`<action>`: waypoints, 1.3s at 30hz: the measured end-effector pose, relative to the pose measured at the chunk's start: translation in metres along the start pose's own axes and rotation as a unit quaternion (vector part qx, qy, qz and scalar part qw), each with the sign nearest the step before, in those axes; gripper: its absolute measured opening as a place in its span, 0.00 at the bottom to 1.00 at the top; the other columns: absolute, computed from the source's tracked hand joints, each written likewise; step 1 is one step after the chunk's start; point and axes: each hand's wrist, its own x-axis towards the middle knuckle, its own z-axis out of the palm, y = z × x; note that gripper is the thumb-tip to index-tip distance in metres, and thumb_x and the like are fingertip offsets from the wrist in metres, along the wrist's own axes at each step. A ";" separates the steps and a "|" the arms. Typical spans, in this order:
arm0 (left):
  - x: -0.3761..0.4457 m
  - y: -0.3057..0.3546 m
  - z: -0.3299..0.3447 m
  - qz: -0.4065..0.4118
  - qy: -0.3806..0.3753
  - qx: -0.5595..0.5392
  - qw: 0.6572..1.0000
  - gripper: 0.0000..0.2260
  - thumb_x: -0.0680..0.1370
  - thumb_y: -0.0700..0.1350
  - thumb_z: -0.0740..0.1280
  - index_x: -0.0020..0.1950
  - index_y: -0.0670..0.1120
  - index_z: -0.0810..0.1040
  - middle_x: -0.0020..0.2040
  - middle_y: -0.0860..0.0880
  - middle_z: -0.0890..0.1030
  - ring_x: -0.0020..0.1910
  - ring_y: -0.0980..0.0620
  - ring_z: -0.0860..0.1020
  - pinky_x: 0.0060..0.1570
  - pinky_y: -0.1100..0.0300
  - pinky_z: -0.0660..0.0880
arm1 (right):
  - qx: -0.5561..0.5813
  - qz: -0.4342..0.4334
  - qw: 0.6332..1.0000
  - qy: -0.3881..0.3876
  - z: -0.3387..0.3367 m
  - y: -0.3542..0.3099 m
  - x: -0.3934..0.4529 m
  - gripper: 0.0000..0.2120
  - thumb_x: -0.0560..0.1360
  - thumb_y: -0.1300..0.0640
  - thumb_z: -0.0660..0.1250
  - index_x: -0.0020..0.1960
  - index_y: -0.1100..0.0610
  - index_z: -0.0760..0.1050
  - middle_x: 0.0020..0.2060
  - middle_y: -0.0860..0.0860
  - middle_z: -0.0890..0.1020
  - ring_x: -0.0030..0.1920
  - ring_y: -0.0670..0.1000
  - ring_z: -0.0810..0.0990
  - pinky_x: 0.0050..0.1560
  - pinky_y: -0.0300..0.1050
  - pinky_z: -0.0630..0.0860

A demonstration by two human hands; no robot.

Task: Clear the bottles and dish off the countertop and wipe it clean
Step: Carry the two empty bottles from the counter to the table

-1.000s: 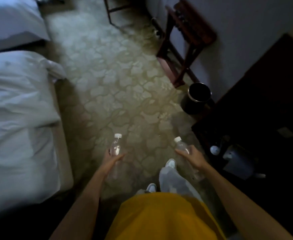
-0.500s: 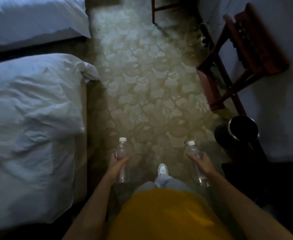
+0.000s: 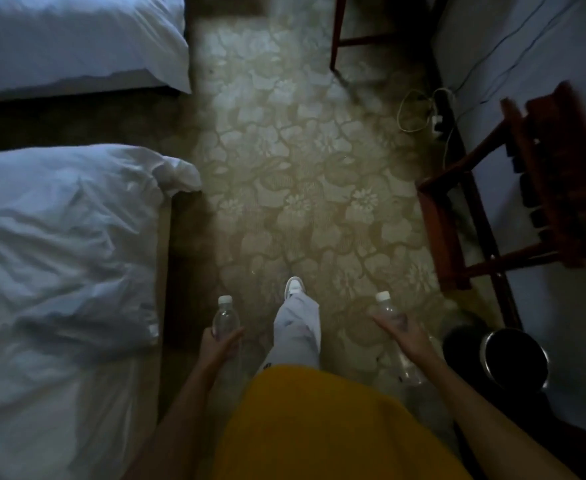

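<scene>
You are carrying the bottles away, left hand (image 3: 220, 344) clamped on one clear bottle (image 3: 225, 320), right hand (image 3: 404, 336) on another bottle (image 3: 388, 311); next, pick somewhere to set them down.

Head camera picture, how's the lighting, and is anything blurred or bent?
Head view: dim overall, brightest on the patterned floral carpet; the clear plastic bottle in the right hand is motion-smeared, the one in the left hand sharper; the wide lens bows the white bed edges.

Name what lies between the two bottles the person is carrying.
In the head view, the person's trouser leg and white shoe over patterned carpet lie between left bottle and right bottle.
</scene>
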 end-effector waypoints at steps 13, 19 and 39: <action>0.183 0.409 0.049 0.172 -0.107 0.044 0.978 0.30 0.70 0.57 0.81 0.65 0.48 0.73 0.57 0.47 0.82 0.54 0.47 0.85 0.56 0.46 0.82 | -0.023 0.094 0.992 0.082 -0.032 -0.201 0.189 0.41 0.57 0.24 0.76 0.59 0.52 0.80 0.50 0.52 0.86 0.47 0.53 0.84 0.49 0.53 0.80; 0.273 0.490 0.032 0.114 -0.062 0.037 0.991 0.35 0.67 0.61 0.82 0.66 0.46 0.73 0.58 0.44 0.82 0.54 0.47 0.85 0.53 0.47 0.83 | -0.016 0.058 0.997 0.044 -0.021 -0.349 0.348 0.47 0.56 0.21 0.73 0.64 0.52 0.77 0.54 0.51 0.84 0.50 0.53 0.84 0.50 0.52 0.81; 0.581 0.958 0.020 0.117 -0.064 0.041 0.990 0.23 0.73 0.52 0.80 0.60 0.49 0.73 0.56 0.41 0.83 0.48 0.47 0.84 0.45 0.53 0.81 | 0.048 0.031 0.997 0.049 -0.003 -0.857 0.617 0.50 0.52 0.21 0.72 0.63 0.51 0.72 0.52 0.48 0.80 0.54 0.53 0.81 0.59 0.60 0.80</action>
